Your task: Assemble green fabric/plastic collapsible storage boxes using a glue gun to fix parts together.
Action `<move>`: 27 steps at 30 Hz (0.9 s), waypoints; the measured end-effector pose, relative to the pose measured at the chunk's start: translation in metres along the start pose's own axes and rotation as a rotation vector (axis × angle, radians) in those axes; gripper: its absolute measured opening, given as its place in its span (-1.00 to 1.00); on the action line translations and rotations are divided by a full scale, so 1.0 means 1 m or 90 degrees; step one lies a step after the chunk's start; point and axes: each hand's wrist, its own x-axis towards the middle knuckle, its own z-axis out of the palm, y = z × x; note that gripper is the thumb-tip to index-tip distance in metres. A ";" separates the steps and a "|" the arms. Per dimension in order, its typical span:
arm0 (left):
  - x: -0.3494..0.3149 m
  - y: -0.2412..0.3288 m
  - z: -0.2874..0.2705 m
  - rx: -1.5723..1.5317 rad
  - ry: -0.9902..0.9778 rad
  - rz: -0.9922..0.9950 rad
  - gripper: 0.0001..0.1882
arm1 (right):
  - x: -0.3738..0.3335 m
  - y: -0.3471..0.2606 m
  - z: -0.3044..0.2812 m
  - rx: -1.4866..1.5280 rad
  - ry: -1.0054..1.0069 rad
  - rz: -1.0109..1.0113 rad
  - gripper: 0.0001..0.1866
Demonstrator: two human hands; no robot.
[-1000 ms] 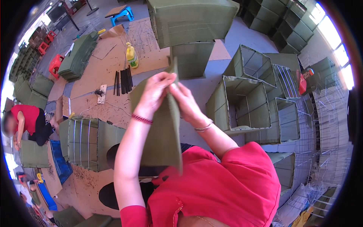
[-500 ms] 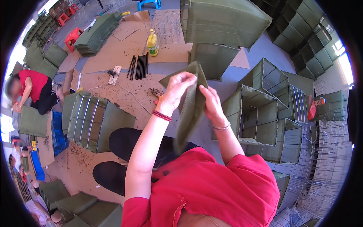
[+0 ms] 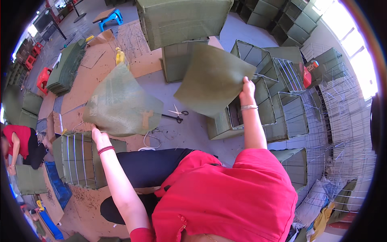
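My left hand point(image 3: 98, 136) is out to the left, its fingers closed on the lower corner of a translucent green mesh sheet point(image 3: 121, 101). My right hand point(image 3: 247, 92), raised to the right, grips the corner of a second, darker green sheet point(image 3: 213, 78). The two sheets hang apart from each other in the air. Between and below them, a pair of scissors point(image 3: 177, 111) with black handles lies on the floor, blades apart. Through the left sheet, floor things show only faintly.
Green fabric-covered wire frames stand at the right point(image 3: 288, 115), at the left point(image 3: 78, 159) and stacked ahead point(image 3: 183, 24). Bare wire racks point(image 3: 342, 141) line the far right. A pile of green sheets point(image 3: 66, 68), a yellow bottle point(image 3: 120, 56) and a co-worker in red point(image 3: 20, 141) are leftward.
My hands were together on folded green material; now they are wide apart, each with a separate sheet. The view has shifted, and scissors now show on the floor.
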 end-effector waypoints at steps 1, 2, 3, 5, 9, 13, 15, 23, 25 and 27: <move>0.002 0.001 -0.006 -0.008 -0.012 0.001 -0.52 | 0.007 -0.006 -0.008 0.022 0.024 0.009 -0.75; 0.004 0.002 -0.012 -0.016 -0.023 0.003 -0.53 | 0.013 -0.010 -0.014 0.044 0.046 0.018 -0.75; 0.002 0.001 -0.012 -0.019 -0.026 0.002 -0.53 | 0.017 -0.012 -0.021 0.092 0.062 0.040 -0.73; -0.001 -0.005 -0.012 -0.024 0.005 -0.009 -0.54 | 0.027 -0.012 -0.028 0.133 0.058 0.046 -0.71; -0.023 -0.007 0.004 -0.033 0.021 -0.016 -0.54 | 0.050 -0.004 -0.042 0.119 0.051 0.018 -0.70; -0.045 0.001 0.008 -0.015 0.033 -0.003 -0.53 | 0.065 -0.018 -0.040 0.073 0.022 -0.065 -0.72; -0.051 0.003 0.012 0.017 0.046 -0.002 -0.53 | 0.098 -0.018 -0.067 0.002 0.067 -0.019 -0.72; -0.039 -0.006 0.025 -0.074 -0.285 -0.040 -0.73 | 0.071 -0.012 -0.086 -0.624 0.303 -0.605 -0.73; -0.066 0.013 0.050 -0.084 -0.303 -0.026 -0.74 | 0.007 -0.048 -0.033 -0.625 0.305 -0.879 -0.75; -0.079 0.029 0.074 -0.060 -0.286 -0.002 -0.74 | -0.069 -0.069 0.021 -0.431 -0.116 -0.599 -0.77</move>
